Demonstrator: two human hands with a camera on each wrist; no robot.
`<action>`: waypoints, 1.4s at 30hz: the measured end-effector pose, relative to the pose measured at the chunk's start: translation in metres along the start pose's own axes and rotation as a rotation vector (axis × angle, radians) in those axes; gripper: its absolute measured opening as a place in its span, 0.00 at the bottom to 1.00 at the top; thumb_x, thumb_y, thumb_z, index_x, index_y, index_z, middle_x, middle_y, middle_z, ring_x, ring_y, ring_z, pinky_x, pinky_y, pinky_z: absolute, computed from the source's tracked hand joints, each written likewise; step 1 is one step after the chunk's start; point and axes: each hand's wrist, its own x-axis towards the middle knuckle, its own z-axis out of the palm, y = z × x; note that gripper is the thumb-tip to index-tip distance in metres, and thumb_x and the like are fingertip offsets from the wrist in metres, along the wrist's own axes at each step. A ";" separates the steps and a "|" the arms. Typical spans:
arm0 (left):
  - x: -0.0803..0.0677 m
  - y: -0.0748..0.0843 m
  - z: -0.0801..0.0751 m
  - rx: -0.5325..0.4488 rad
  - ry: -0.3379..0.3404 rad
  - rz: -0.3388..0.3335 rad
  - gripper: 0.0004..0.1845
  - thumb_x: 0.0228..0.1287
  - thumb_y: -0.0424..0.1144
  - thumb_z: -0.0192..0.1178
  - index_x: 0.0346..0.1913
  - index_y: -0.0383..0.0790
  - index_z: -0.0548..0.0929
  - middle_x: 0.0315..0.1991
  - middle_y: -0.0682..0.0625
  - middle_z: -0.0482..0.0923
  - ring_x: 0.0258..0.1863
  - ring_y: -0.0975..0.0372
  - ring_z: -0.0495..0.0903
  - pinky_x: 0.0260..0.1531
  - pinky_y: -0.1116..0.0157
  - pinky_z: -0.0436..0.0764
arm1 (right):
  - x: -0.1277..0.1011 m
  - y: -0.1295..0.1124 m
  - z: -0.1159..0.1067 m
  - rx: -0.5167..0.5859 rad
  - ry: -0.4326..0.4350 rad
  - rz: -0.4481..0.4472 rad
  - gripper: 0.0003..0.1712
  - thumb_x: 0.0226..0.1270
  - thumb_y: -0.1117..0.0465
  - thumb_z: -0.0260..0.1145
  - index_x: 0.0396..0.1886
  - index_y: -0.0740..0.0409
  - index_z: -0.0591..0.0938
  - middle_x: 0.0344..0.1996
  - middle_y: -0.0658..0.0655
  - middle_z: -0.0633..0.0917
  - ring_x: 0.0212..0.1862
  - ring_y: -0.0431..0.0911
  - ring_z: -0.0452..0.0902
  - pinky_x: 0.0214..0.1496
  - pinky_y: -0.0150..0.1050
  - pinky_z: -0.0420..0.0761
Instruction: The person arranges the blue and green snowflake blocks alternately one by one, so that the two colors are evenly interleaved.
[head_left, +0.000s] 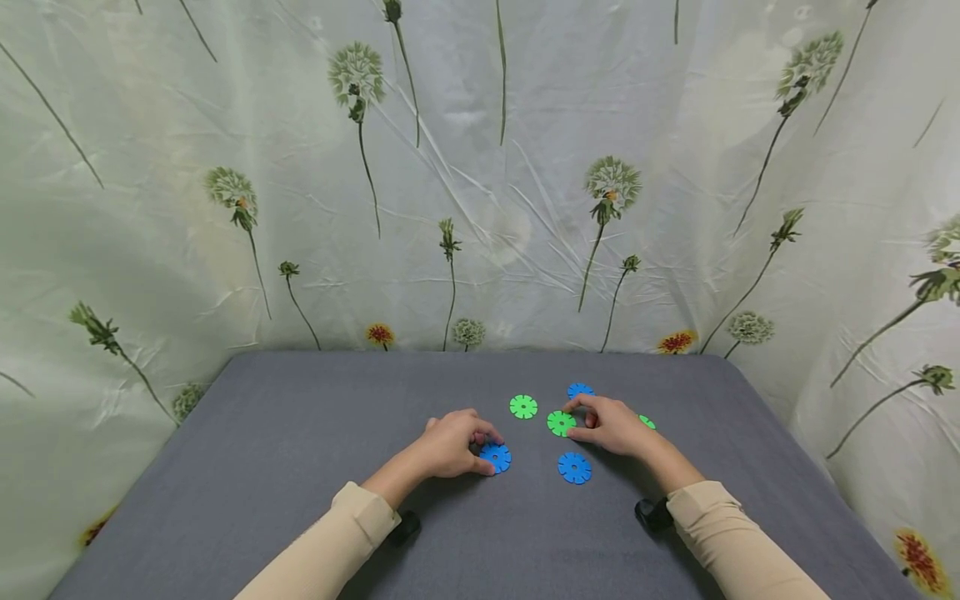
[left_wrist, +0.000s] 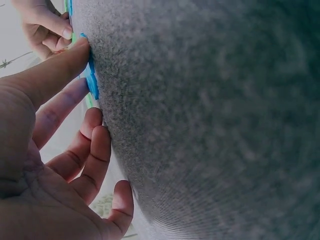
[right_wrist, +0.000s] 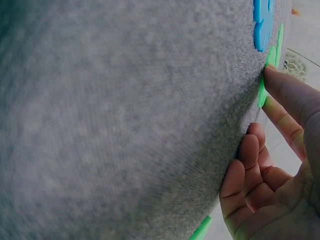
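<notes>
My left hand (head_left: 452, 446) pinches a blue notched plastic disc (head_left: 498, 457) at its edge, thumb on the near side and index finger on the far side. That disc lies on the grey cloth surface; in the left wrist view the blue disc (left_wrist: 92, 80) shows edge-on between thumb and index finger. To the right, my right hand (head_left: 617, 427) holds a green notched disc (head_left: 559, 423) between thumb and index finger. Its other fingers curl loosely against the cloth in the right wrist view. Just in front of this green disc lies another blue disc (head_left: 574, 468).
A second green disc (head_left: 523, 407) lies behind and between the hands. Beyond my right hand is a partly covered blue disc (head_left: 579, 389), and a green disc (head_left: 647, 422) peeks out past the right wrist. A floral curtain (head_left: 480, 208) encloses the grey table (head_left: 337, 400).
</notes>
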 end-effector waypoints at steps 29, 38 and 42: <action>-0.003 0.000 0.002 -0.146 -0.027 0.109 0.21 0.51 0.42 0.79 0.49 0.55 0.84 0.34 0.56 0.77 0.29 0.67 0.72 0.33 0.69 0.74 | 0.001 0.002 -0.001 0.054 -0.017 0.008 0.20 0.66 0.53 0.72 0.55 0.51 0.82 0.26 0.49 0.75 0.28 0.41 0.66 0.33 0.36 0.67; -0.002 -0.001 0.001 -0.164 -0.028 0.103 0.22 0.47 0.43 0.81 0.47 0.53 0.85 0.32 0.57 0.78 0.30 0.68 0.72 0.32 0.70 0.74 | 0.001 0.004 0.000 0.073 -0.016 -0.002 0.20 0.66 0.54 0.72 0.55 0.53 0.81 0.25 0.50 0.74 0.28 0.42 0.66 0.32 0.35 0.66; -0.001 -0.003 0.000 -0.140 -0.020 0.110 0.22 0.46 0.46 0.81 0.46 0.53 0.85 0.31 0.59 0.78 0.29 0.68 0.72 0.32 0.70 0.73 | 0.001 0.004 0.001 0.078 -0.018 -0.001 0.20 0.66 0.54 0.72 0.55 0.53 0.81 0.25 0.50 0.74 0.28 0.42 0.66 0.32 0.36 0.66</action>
